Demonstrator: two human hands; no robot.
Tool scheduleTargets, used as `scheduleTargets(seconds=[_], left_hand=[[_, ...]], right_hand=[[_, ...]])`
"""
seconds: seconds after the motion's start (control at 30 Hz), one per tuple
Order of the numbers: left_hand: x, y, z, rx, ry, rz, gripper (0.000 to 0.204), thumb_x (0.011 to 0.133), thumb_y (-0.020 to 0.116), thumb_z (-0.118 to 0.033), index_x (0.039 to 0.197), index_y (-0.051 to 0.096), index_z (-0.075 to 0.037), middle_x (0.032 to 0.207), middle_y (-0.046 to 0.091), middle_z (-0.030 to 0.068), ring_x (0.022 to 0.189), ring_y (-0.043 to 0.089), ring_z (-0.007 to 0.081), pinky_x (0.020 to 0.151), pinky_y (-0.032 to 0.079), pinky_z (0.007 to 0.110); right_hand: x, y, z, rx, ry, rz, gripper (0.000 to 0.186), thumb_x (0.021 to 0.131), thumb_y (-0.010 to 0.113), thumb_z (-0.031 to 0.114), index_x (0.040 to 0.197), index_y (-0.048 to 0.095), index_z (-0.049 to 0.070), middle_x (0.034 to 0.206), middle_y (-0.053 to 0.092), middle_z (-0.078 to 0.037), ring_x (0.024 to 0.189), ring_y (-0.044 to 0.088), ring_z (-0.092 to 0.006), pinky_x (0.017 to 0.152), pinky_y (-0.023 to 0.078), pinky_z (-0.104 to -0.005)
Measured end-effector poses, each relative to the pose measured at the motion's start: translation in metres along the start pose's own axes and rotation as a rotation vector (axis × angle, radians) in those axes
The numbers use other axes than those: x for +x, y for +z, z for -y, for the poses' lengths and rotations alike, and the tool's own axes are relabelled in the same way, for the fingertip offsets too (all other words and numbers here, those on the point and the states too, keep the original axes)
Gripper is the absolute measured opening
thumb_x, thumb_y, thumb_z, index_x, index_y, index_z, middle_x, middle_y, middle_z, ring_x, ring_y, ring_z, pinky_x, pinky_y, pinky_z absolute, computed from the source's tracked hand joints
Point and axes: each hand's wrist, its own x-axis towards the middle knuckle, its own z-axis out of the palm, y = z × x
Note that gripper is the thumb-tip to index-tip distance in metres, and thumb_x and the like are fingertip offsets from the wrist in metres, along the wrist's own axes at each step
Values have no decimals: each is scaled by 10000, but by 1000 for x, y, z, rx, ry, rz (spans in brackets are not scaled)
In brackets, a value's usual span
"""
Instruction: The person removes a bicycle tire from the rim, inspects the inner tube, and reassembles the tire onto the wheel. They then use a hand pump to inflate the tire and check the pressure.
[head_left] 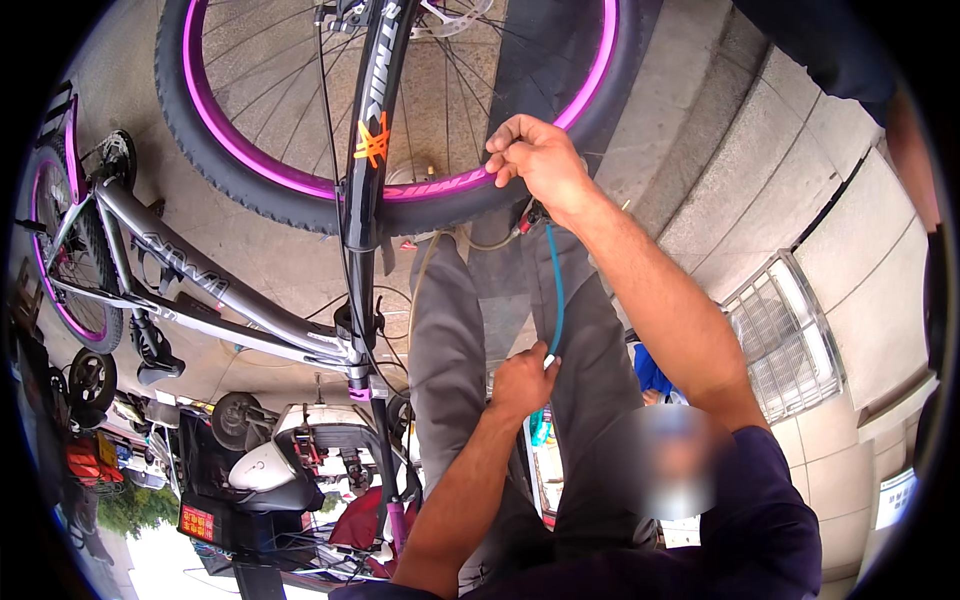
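Observation:
My right hand is raised beside the front tyre of an upside-down bicycle. Its fingers are curled in a pinch over the purple rim, and whatever they hold, if anything, is too small to make out. Lower down, between my knees, my left hand is closed around a blue hose, with a small white piece showing at its fingertips. Up by my right wrist, the hose meets a red and dark fitting. A thin pale hose curves away from that fitting toward the left.
The black fork stands left of my hands. A second bicycle with a grey frame is at the left. A white-and-black scooter stands behind it. On the right are a metal grate and a person's arm.

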Motion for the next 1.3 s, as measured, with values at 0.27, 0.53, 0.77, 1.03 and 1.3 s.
scheduleTargets(seconds=[0.27, 0.53, 0.77, 1.03, 1.3], left_hand=[[3, -3, -4, 9, 4, 16, 307, 945, 681, -298, 908, 562, -18, 765, 680, 237, 734, 670, 463, 667, 522, 557], [4, -4, -11, 2, -31, 10, 322, 949, 676, -312, 905, 563, -14, 772, 681, 244, 755, 672, 472, 686, 522, 560], [4, 1, -11, -24, -37, 11, 322, 952, 668, -319, 925, 566, -15, 797, 685, 249, 767, 675, 467, 692, 524, 558], [6, 12, -8, -66, -14, -18, 293, 939, 679, -300, 920, 568, -30, 801, 692, 240, 783, 686, 458, 699, 534, 556], [4, 13, -5, -88, -10, -46, 298, 934, 685, -302, 908, 568, -28, 794, 689, 239, 775, 686, 454, 699, 536, 554]], right_hand=[[8, 23, 23, -490, -111, 31, 141, 999, 657, 134, 1053, 663, 4, 894, 708, -121, 699, 677, -138, 565, 531, -320], [40, 38, 4, -1000, -578, 96, 197, 904, 706, 157, 1070, 684, 55, 920, 716, -182, 905, 691, -399, 772, 545, -485], [35, 55, 6, -1000, -477, -14, 249, 914, 700, 169, 1136, 650, 67, 850, 710, -191, 869, 684, -433, 748, 545, -506], [24, 76, -15, -906, -333, -227, 177, 875, 722, 165, 962, 720, 11, 852, 710, -247, 886, 703, -432, 817, 554, -526], [56, 74, 4, -1222, -5, 129, 182, 888, 692, 144, 928, 745, -25, 799, 752, -177, 804, 744, -332, 769, 594, -467]])
